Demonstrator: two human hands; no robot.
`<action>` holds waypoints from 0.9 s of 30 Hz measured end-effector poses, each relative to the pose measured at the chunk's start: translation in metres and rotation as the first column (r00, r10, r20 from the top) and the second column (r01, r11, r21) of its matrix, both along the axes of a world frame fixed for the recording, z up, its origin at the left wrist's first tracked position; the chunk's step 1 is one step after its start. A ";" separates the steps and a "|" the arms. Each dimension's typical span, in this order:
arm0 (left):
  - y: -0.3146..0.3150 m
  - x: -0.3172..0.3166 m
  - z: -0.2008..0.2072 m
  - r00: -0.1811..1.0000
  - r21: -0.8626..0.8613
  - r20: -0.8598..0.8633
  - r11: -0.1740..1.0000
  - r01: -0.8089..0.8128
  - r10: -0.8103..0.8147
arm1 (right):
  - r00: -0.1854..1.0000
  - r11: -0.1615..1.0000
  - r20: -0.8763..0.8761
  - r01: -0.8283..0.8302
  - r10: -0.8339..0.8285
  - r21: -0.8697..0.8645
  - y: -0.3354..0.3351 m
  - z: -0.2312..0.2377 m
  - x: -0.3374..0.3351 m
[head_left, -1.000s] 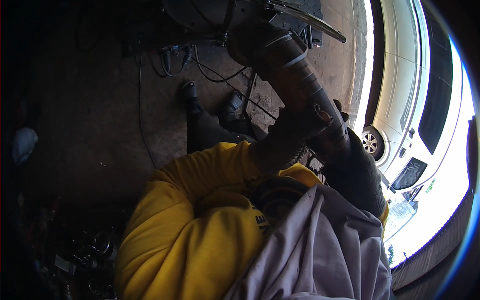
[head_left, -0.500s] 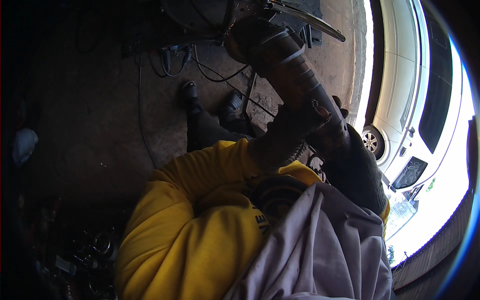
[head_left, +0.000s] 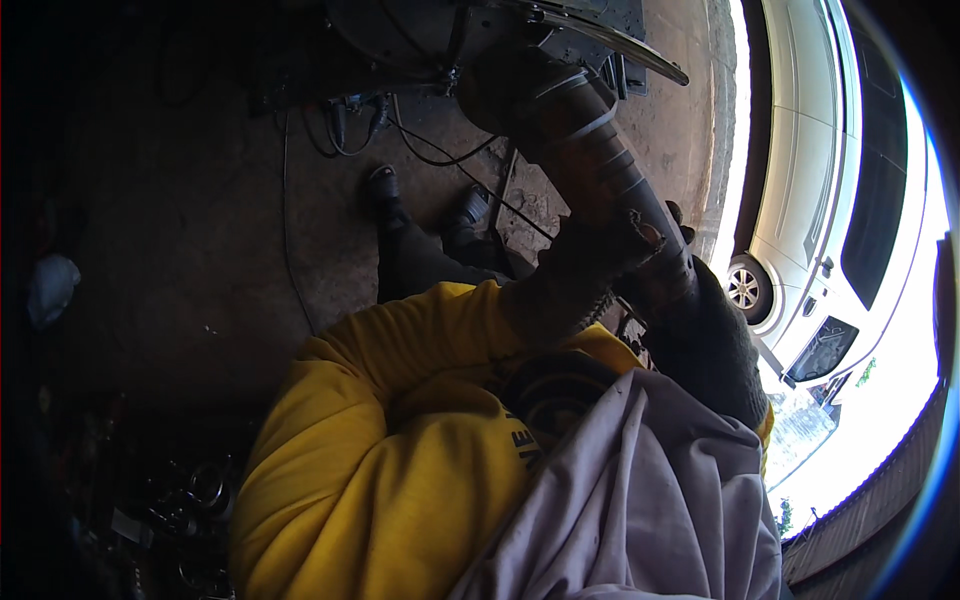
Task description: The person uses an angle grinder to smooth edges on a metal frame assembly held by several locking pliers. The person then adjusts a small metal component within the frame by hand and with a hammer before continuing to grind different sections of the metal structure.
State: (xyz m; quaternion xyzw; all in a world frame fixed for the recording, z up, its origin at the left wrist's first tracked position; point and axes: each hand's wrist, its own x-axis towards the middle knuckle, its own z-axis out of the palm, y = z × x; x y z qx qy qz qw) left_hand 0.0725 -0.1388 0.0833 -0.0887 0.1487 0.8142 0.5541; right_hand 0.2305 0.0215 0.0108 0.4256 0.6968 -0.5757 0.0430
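An angle grinder [head_left: 592, 150] with a long dark body slants from my hands up to the metalwork at the top. My left hand [head_left: 598, 255], in a dark worn glove, is wrapped round the middle of the body. Lower on the right, my right hand [head_left: 712, 335], also gloved, grips the rear end of the grinder. The grinder's head [head_left: 490, 90] sits close against a dark metal workpiece [head_left: 400, 45]; shadow hides its disc, and I cannot tell whether they touch. A curved metal rod [head_left: 625, 42] sticks out to the right above the grinder.
Cables [head_left: 440, 160] run across the concrete floor [head_left: 230, 280] near my sandalled feet [head_left: 383, 185]. Metal parts [head_left: 190, 500] lie in shadow at the lower left, and a whitish bundle [head_left: 52, 290] is at the far left. A pale van [head_left: 810, 170] stands outside on the right.
A small orange glow by the grinder's head has gone. The head has shifted slightly down and right in the picture. Both hands keep their hold on the grinder.
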 end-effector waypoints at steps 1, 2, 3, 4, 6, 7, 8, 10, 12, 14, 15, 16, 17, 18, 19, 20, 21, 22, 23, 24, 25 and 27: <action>0.000 0.001 -0.002 1.000 -0.038 -0.029 0.999 0.008 -0.009 | 1.000 1.000 0.001 0.002 -0.002 -0.006 0.000 0.000 0.001; 0.000 0.002 -0.003 1.000 -0.039 -0.028 0.999 0.008 -0.009 | 1.000 1.000 0.000 0.004 -0.004 -0.012 -0.001 0.000 0.000; 0.000 0.003 -0.005 0.998 -0.073 -0.057 0.997 0.019 -0.023 | 1.000 1.000 -0.003 0.008 -0.008 -0.018 -0.001 0.000 0.001; 0.000 0.004 -0.005 0.997 -0.090 -0.071 0.996 0.024 -0.030 | 1.000 1.000 -0.002 0.010 -0.010 -0.022 -0.001 0.000 0.001; 0.000 0.004 -0.006 0.999 -0.081 -0.040 0.996 0.034 -0.037 | 1.000 0.999 -0.006 0.012 -0.012 -0.031 -0.002 -0.001 0.002; 0.000 0.003 -0.006 0.999 -0.067 -0.017 0.997 0.036 -0.037 | 1.000 0.999 -0.008 0.013 -0.013 -0.037 -0.002 -0.002 0.001; -0.001 0.003 -0.005 0.999 -0.053 0.006 0.998 0.037 -0.037 | 1.000 0.999 -0.008 0.013 -0.014 -0.043 -0.002 -0.002 0.002; -0.003 0.000 -0.002 1.000 -0.047 -0.006 0.999 -0.012 0.012 | 1.000 0.998 -0.011 0.017 -0.018 -0.053 -0.002 -0.001 0.003; -0.007 -0.004 0.001 0.997 -0.049 -0.077 0.999 0.001 -0.005 | 1.000 0.998 -0.013 0.020 -0.021 -0.063 -0.003 -0.002 0.003; -0.008 -0.006 0.002 0.989 -0.054 -0.143 0.998 0.031 -0.038 | 1.000 0.997 -0.017 0.022 -0.024 -0.074 -0.003 -0.002 0.004; -0.008 -0.006 0.002 0.992 -0.035 -0.119 0.999 0.029 -0.032 | 1.000 0.996 -0.017 0.025 -0.027 -0.081 -0.003 -0.003 0.003; -0.008 -0.006 0.003 0.995 -0.015 -0.094 1.000 0.026 -0.027 | 0.999 0.996 -0.019 0.025 -0.026 -0.080 -0.004 -0.003 0.003; -0.008 -0.007 0.003 0.997 0.004 -0.068 1.000 0.023 -0.023 | 0.999 0.995 -0.021 0.030 -0.032 -0.094 -0.003 -0.003 0.004; -0.007 -0.007 0.004 0.999 0.023 -0.043 1.000 0.020 -0.019 | 0.999 0.994 -0.025 0.034 -0.037 -0.101 -0.003 -0.004 0.004; -0.008 -0.008 0.004 0.999 0.033 -0.031 0.999 0.019 -0.018 | 0.999 0.994 -0.027 0.035 -0.038 -0.101 -0.003 -0.004 0.003; -0.008 -0.009 0.004 1.000 0.043 -0.019 0.999 0.017 -0.017 | 0.999 0.993 -0.029 0.038 -0.042 -0.111 -0.003 -0.004 0.004; -0.009 -0.011 0.005 0.998 0.020 -0.022 0.998 0.053 -0.053 | 0.998 0.992 -0.032 0.042 -0.046 -0.120 -0.003 -0.005 0.005; -0.009 -0.011 0.004 0.997 0.009 -0.023 0.997 0.072 -0.072 | 0.998 0.990 -0.034 0.046 -0.051 -0.130 -0.004 -0.005 0.005; -0.009 -0.011 0.004 0.996 -0.002 -0.025 0.996 0.091 -0.091 | 0.997 0.986 -0.042 0.055 -0.063 -0.156 -0.004 -0.007 0.007; -0.010 -0.006 0.001 0.994 -0.007 -0.095 0.999 0.044 -0.045 | 0.997 0.984 -0.045 0.057 -0.065 -0.167 -0.004 -0.007 0.007; -0.010 0.000 -0.003 0.986 -0.008 -0.165 1.000 -0.003 0.001 | 0.996 0.982 -0.048 0.060 -0.069 -0.180 -0.005 -0.008 0.006; -0.010 0.005 -0.006 0.975 -0.015 -0.217 0.999 -0.048 0.043 | 0.995 0.976 -0.056 0.067 -0.080 -0.206 -0.005 -0.009 0.007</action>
